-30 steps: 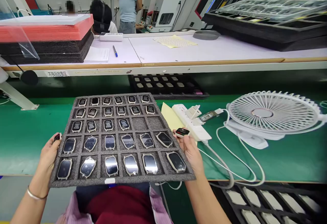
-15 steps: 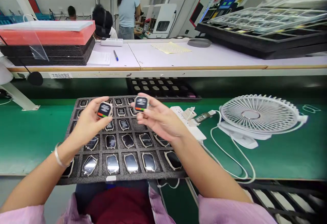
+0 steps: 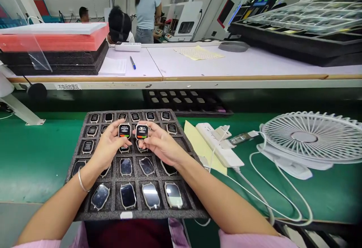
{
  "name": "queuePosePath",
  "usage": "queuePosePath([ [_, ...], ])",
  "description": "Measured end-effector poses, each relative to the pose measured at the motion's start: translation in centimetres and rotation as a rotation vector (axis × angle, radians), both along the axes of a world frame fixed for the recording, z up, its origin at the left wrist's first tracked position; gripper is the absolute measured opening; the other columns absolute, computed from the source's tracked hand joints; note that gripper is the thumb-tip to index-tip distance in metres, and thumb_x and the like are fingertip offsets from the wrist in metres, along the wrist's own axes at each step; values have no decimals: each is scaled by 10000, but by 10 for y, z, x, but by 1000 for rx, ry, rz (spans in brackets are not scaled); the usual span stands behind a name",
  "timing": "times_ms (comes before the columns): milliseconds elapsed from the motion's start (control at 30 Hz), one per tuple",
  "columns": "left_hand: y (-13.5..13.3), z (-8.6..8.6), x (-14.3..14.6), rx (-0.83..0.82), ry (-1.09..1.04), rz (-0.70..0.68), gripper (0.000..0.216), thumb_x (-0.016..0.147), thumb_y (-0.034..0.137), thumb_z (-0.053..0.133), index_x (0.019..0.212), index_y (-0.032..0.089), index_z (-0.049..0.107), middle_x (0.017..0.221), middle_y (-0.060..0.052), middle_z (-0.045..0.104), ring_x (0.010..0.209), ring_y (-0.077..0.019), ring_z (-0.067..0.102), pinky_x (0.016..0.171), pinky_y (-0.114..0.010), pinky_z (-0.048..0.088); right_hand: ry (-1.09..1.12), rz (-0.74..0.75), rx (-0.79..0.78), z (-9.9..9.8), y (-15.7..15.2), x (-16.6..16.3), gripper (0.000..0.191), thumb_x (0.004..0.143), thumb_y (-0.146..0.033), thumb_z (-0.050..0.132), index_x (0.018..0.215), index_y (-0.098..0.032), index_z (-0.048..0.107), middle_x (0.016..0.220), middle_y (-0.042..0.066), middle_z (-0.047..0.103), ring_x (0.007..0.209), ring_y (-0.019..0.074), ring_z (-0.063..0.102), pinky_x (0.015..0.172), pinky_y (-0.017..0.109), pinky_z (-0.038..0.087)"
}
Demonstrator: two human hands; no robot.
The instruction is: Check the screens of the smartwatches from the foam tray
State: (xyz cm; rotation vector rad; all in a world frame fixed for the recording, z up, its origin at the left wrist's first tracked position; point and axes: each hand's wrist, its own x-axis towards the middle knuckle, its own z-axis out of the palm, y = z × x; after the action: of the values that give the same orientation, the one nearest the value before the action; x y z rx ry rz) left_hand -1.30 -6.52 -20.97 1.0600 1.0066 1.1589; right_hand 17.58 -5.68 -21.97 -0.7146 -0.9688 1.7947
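Both hands have dropped closer to the foam tray (image 3: 85,153) since a moment ago. The left hand (image 3: 109,146) fingers pinch one lit watch (image 3: 124,130), the right hand (image 3: 160,146) fingers another watch (image 3: 141,131), now side by side for comparing.

White label (image 3: 68,86) on my shelf edge: Chinese characters, too small to read surely. Watch screens (image 3: 124,130): text illegible.
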Motion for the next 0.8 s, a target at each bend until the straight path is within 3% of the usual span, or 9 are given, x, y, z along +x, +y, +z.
queuePosePath([
  [567,0,-9,5,49,44,-31,539,706,105,711,1204,214,538,1042,-29,673,670,-87,668,680,-249,579,-71,2,91,-4,0,2,447,776,-142,699,1194,-238,572,973,15,716,715,135,700,741,331,568],
  [800,-2,-9,4,49,42,-26,481,737,178,756,1177,206,564,1000,-30,686,637,-92,665,637,-248,583,-80,-1,106,-7,-1,1,421,785,-180,727,1172,-242,571,891,-9,675,700,132,688,669,299,556],
])
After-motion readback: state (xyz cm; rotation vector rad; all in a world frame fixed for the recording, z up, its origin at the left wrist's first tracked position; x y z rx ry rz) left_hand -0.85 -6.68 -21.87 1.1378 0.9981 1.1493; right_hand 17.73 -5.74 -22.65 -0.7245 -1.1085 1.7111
